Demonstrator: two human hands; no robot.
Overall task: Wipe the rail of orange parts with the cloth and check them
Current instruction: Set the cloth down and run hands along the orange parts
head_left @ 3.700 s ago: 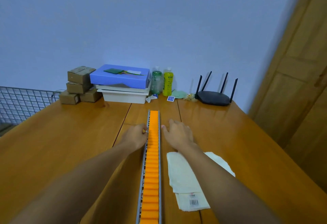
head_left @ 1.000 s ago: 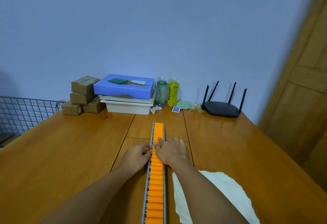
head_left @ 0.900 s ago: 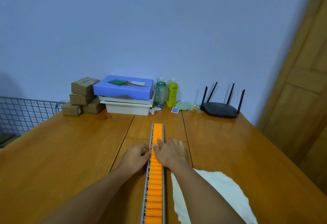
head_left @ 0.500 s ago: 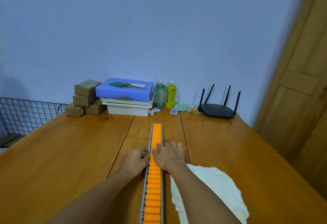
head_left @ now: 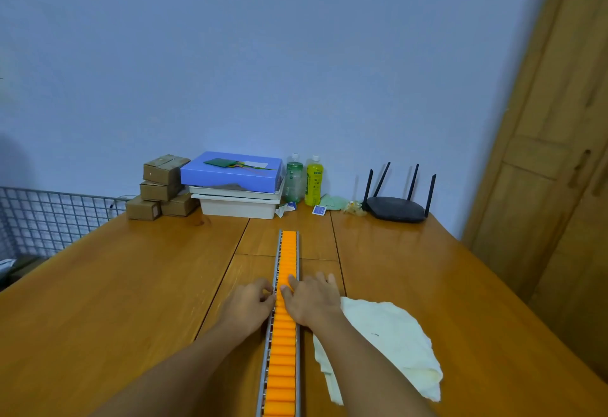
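A long grey metal rail (head_left: 280,253) filled with a row of orange cylindrical parts (head_left: 282,350) runs straight down the middle of the wooden worktop (head_left: 108,291), from the near edge toward the far edge. Both bare forearms reach forward from the near edge, one on each side of the rail. The left hand (head_left: 247,306) lies palm down just left of the rail, its fingers curled so the tips touch the rail's left side. The right hand (head_left: 312,299) lies palm down with fingers spread and flat; its thumb and forefinger rest on the orange parts, the other fingers on the worktop right of the rail. Neither hand grips anything. A crumpled pale yellow cloth (head_left: 388,341) lies on the worktop just right of the rail, partly under the right forearm. Along the far edge stand brown cardboard boxes (head_left: 161,186), a blue flat box (head_left: 233,171) on white trays, two bottles (head_left: 304,179) and a black router (head_left: 396,206).
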